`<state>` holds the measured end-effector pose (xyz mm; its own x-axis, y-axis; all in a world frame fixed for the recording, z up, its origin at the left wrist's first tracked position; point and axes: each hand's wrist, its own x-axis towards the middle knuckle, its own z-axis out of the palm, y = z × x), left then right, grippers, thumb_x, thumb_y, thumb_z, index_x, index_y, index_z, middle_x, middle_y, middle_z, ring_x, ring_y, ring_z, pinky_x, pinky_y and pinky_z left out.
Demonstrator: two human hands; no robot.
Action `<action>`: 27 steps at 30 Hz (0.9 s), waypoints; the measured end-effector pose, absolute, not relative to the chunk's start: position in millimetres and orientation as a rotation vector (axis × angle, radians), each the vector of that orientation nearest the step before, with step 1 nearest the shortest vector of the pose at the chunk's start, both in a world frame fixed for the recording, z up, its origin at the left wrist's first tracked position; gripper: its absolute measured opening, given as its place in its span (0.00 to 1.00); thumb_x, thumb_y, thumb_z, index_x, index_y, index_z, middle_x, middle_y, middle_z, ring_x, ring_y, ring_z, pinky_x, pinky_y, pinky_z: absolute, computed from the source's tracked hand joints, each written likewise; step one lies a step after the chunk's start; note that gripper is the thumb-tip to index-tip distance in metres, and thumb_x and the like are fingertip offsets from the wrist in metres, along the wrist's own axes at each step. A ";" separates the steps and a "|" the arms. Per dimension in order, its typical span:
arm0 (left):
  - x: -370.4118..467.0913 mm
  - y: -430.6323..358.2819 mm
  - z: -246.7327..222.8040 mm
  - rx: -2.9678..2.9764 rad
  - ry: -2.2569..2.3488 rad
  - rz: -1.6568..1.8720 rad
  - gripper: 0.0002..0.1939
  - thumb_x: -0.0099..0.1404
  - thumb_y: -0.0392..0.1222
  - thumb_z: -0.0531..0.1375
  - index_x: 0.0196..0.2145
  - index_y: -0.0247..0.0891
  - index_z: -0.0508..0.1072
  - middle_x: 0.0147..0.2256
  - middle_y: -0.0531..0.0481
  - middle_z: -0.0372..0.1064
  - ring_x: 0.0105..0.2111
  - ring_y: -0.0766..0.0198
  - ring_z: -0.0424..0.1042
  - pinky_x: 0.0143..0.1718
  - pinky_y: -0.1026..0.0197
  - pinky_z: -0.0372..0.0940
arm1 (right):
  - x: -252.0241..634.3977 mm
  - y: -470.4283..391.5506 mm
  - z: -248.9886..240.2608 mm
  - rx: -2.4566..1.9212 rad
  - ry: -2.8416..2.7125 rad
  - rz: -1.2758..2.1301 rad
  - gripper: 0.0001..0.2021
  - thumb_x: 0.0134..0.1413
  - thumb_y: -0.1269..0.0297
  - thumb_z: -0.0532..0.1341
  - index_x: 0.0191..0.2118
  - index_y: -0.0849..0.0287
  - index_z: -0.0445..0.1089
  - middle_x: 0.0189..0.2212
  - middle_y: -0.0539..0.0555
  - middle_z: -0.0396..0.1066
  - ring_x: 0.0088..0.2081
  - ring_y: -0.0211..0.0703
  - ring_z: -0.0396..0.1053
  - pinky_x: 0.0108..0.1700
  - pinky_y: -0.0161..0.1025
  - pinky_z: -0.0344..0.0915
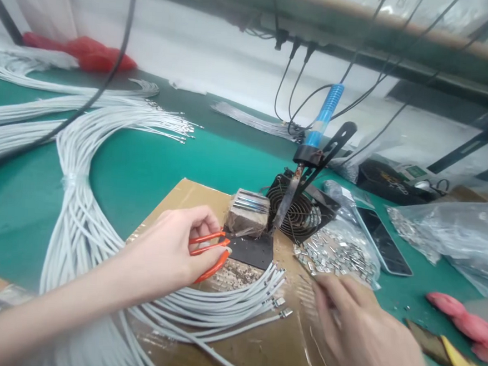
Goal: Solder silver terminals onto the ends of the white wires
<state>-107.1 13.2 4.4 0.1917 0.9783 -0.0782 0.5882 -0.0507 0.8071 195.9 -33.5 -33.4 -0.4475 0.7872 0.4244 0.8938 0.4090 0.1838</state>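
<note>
Green tabletop [153, 171], white wall [219, 53] (1 shelf [322, 21])

No text can be read for certain. The black box [373, 181] at the right rear bears what looks like gold lettering, too blurred to spell out; the green-and-white card [414, 172] on it is equally illegible.

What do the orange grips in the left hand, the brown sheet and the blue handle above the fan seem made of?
Orange grips: probably plastic or rubber; smooth, evenly coloured.
Brown sheet: cardboard, matte with shiny patches; ribs show.
Blue handle: likely plastic, glossy; pale highlights.
</note>
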 end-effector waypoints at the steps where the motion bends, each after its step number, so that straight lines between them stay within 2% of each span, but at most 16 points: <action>1: -106.9 13.3 5.2 1.721 1.480 0.666 0.12 0.61 0.53 0.64 0.33 0.42 0.71 0.24 0.56 0.71 0.24 0.61 0.68 0.25 0.60 0.59 | 201.7 -33.5 -32.5 -1.487 -2.360 -0.563 0.16 0.74 0.61 0.50 0.40 0.56 0.73 0.35 0.57 0.79 0.21 0.44 0.76 0.15 0.38 0.64; 3: -106.5 14.9 6.8 1.702 1.465 0.650 0.12 0.59 0.52 0.65 0.33 0.42 0.72 0.24 0.55 0.71 0.24 0.61 0.68 0.25 0.60 0.60 | 212.1 -34.5 -26.7 -1.514 -2.283 -0.519 0.15 0.74 0.59 0.50 0.44 0.55 0.74 0.39 0.59 0.81 0.33 0.49 0.82 0.28 0.39 0.76; 4: -106.1 16.3 7.7 1.693 1.453 0.641 0.12 0.58 0.51 0.65 0.33 0.42 0.72 0.25 0.55 0.71 0.24 0.61 0.68 0.25 0.60 0.60 | 215.4 -34.8 -22.5 -1.528 -2.232 -0.455 0.14 0.74 0.57 0.52 0.45 0.54 0.74 0.38 0.57 0.82 0.37 0.50 0.83 0.34 0.40 0.78; 5: -105.3 17.9 8.8 1.686 1.436 0.634 0.12 0.58 0.51 0.65 0.33 0.41 0.72 0.25 0.55 0.71 0.24 0.61 0.68 0.25 0.60 0.60 | 217.2 -34.6 -17.9 -1.547 -2.175 -0.366 0.13 0.73 0.55 0.54 0.45 0.52 0.75 0.37 0.54 0.82 0.37 0.48 0.83 0.37 0.39 0.79; 9: -100.8 24.8 15.5 1.704 1.366 0.629 0.12 0.59 0.50 0.65 0.33 0.40 0.72 0.25 0.56 0.69 0.24 0.62 0.66 0.25 0.61 0.58 | 212.1 -27.8 -1.8 -1.663 -1.788 0.187 0.15 0.61 0.45 0.65 0.39 0.51 0.79 0.27 0.48 0.80 0.25 0.42 0.77 0.27 0.32 0.72; 12: -97.8 30.3 20.5 1.747 1.320 0.619 0.12 0.60 0.50 0.65 0.34 0.39 0.72 0.25 0.56 0.69 0.25 0.63 0.65 0.25 0.61 0.57 | 201.3 -21.3 4.1 -1.671 -1.586 0.506 0.18 0.56 0.42 0.68 0.35 0.53 0.79 0.24 0.49 0.73 0.25 0.40 0.68 0.26 0.32 0.64; 15: -95.1 35.6 23.6 1.779 1.283 0.601 0.12 0.61 0.50 0.65 0.32 0.39 0.72 0.25 0.56 0.68 0.25 0.63 0.64 0.25 0.61 0.57 | 189.3 -18.1 6.0 -1.658 -1.527 0.592 0.19 0.56 0.42 0.67 0.33 0.53 0.77 0.23 0.47 0.66 0.25 0.36 0.57 0.25 0.33 0.54; 18: -92.3 40.1 25.2 1.812 1.250 0.604 0.12 0.63 0.51 0.64 0.32 0.39 0.72 0.24 0.57 0.67 0.25 0.63 0.63 0.25 0.61 0.56 | 180.9 -16.3 6.7 -1.648 -1.470 0.655 0.18 0.57 0.42 0.67 0.33 0.54 0.76 0.23 0.46 0.62 0.25 0.36 0.50 0.25 0.36 0.47; 23: -90.8 46.7 25.8 1.824 1.211 0.619 0.11 0.64 0.49 0.65 0.31 0.38 0.73 0.26 0.56 0.65 0.26 0.64 0.61 0.27 0.61 0.54 | 180.4 -12.8 6.7 -1.604 -1.465 0.766 0.21 0.59 0.42 0.66 0.29 0.57 0.74 0.23 0.47 0.63 0.25 0.36 0.49 0.26 0.37 0.45; 27: -93.7 52.7 25.7 1.759 1.134 0.605 0.12 0.63 0.48 0.67 0.32 0.38 0.74 0.24 0.57 0.66 0.24 0.66 0.60 0.25 0.63 0.51 | 189.0 -8.3 3.3 -1.550 -1.503 0.854 0.24 0.59 0.39 0.65 0.29 0.59 0.74 0.24 0.48 0.63 0.24 0.34 0.50 0.25 0.37 0.45</action>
